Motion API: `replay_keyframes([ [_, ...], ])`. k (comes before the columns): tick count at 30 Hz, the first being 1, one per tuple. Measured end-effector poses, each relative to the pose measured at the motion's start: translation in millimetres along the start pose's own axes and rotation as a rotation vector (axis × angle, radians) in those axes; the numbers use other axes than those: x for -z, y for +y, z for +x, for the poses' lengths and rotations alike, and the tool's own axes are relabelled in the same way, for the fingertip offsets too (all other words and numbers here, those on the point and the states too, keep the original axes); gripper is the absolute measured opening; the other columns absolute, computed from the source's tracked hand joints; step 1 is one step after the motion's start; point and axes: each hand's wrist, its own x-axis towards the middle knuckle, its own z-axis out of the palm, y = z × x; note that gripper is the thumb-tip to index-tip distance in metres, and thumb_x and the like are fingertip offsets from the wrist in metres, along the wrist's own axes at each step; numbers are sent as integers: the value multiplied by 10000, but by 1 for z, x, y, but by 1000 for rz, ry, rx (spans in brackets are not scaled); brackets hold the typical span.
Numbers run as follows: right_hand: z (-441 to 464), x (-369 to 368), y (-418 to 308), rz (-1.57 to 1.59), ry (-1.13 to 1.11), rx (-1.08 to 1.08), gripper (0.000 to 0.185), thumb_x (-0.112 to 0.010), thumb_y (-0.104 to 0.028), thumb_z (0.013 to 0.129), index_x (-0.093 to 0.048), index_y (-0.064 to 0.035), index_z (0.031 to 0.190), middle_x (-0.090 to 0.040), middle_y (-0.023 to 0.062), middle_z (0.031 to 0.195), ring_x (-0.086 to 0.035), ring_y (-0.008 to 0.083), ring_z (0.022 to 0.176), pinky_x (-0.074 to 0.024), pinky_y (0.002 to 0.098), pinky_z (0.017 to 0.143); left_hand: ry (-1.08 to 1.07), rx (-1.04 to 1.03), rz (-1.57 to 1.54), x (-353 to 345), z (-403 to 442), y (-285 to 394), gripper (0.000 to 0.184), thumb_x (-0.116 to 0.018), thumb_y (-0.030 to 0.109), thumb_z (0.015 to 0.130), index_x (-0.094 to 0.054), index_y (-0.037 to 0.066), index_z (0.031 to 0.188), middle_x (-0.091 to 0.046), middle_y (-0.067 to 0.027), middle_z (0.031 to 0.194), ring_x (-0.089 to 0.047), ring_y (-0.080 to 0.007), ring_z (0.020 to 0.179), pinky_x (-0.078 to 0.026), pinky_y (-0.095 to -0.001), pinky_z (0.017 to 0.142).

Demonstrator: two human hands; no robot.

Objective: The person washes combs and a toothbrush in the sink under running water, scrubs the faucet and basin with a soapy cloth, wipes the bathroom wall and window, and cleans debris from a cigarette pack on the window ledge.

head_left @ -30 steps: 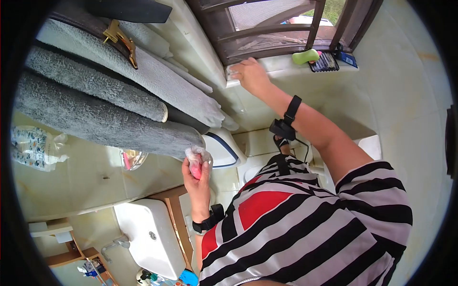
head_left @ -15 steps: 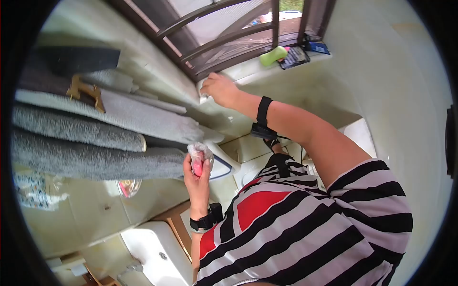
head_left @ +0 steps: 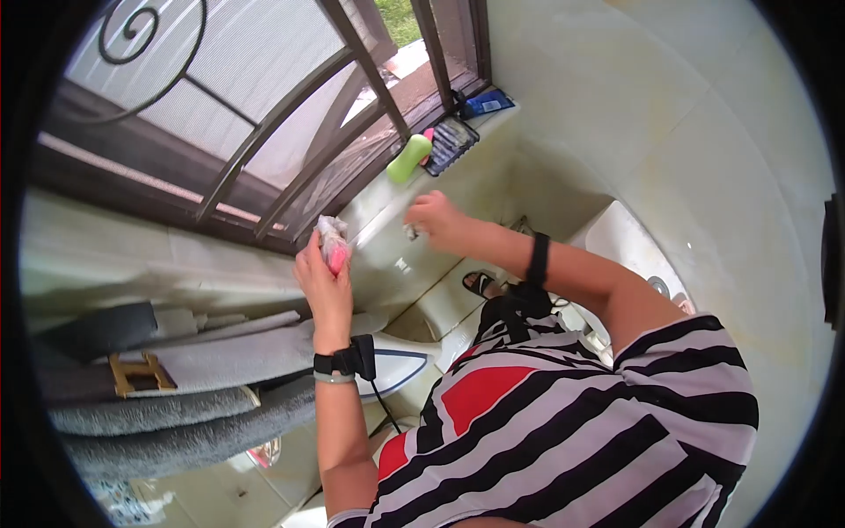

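Observation:
My left hand (head_left: 326, 277) is raised near the window's lower edge. Its fingers close around a pink item in crumpled clear plastic (head_left: 334, 247), whose exact kind I cannot make out. To the right, my right hand (head_left: 436, 218) hovers just off the wall below the sill, fingers curled together. A small whitish bit (head_left: 411, 231) pokes out under those fingers, too small to name. Above this hand, on the sill, lies a light green, waisted object (head_left: 409, 159) like a sponge or brush. Beside it are a dark patterned packet (head_left: 451, 145) and a blue packet (head_left: 487, 103).
Grey towels (head_left: 202, 414) hang at the left, with a brown H-shaped piece (head_left: 142, 374) on them. Metal bars (head_left: 290, 119) cross the window above the sill. An ironing-board-like pointed edge (head_left: 400, 370) juts out below my left wrist. A white basin (head_left: 620, 242) stands at the right.
My left hand has risen to the sill with the plastic-wrapped pink item. My right hand has left the sill's left end and moved right and down. The view has turned toward the window.

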Motion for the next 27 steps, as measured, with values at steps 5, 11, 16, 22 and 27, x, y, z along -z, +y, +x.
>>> replay_keyframes([
  [5, -7, 48, -7, 430, 204, -254, 206, -580, 38, 756, -612, -46, 942, -597, 107, 938, -541, 317, 921, -443, 373, 809, -58, -11, 258, -29, 17, -18, 663, -731, 206, 759, -411, 106, 1331, -483, -149, 1102, -451, -344, 1025, -386, -478, 848],
  [11, 3, 37, -13, 572, 231, -272, 176, -572, -10, 822, -617, -31, 991, -607, 66, 923, -592, 197, 846, -474, 308, 752, -156, 52, 374, -28, 21, -17, 741, -683, 427, 773, -359, 152, 1380, -446, -122, 1160, -436, -338, 1058, -367, -501, 861],
  [16, 4, 36, -10, 1087, 244, -515, 192, -578, -90, 842, -606, -45, 1026, -613, 52, 896, -587, 144, 786, -491, 330, 717, -84, -91, 460, -45, 8, -23, 769, -637, 458, 805, -304, 142, 1421, -408, -123, 1223, -400, -329, 1127, -297, -530, 926],
  [22, 3, 94, 21, 1553, 603, -776, 283, -534, -325, 880, -612, -92, 1019, -602, 22, 829, -589, 160, 699, -493, 308, 627, -42, -9, 504, -42, 13, -18, 742, -635, 504, 786, -356, 212, 1408, -399, -121, 1236, -375, -310, 1149, -257, -517, 939],
  [27, 19, 148, 81, 482, 485, -692, 302, -600, -278, 793, -624, -72, 1013, -638, 73, 783, -616, 208, 689, -512, 335, 646, 76, -25, 503, -44, 10, -22, 781, -697, 495, 725, -394, 213, 1388, -400, -119, 1220, -375, -306, 1129, -261, -529, 905],
])
